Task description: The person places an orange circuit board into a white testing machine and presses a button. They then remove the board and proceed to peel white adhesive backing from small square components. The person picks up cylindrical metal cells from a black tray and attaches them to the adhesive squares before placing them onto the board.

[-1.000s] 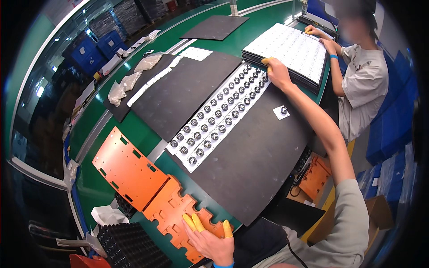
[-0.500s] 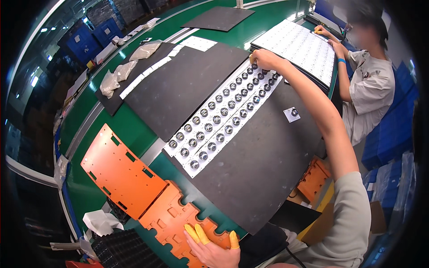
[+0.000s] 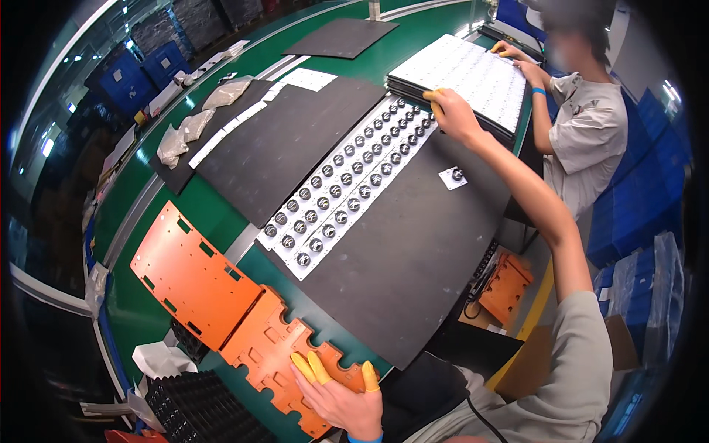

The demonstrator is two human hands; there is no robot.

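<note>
My left hand lies with spread fingers on the notched orange plate; yellow covers are on its fingertips. My right hand reaches far forward, beside the far end of the white strips and the near edge of a stack of white boards. Its yellow-covered fingers are bent together, and whatever may be between them is hidden. Rows of black round lens-like parts stand on the strips. On the black mat sits a single white square piece with one such part.
A flat orange panel adjoins the notched plate. Farther off are another dark mat, clear plastic bags and a small dark sheet. A co-worker has both hands at the board stack. Black ribbed trays stand near left.
My right hand has moved right, from the far end of the left rows toward the right row and board stack. The view has shifted slightly. My left hand stays on the orange plate.
</note>
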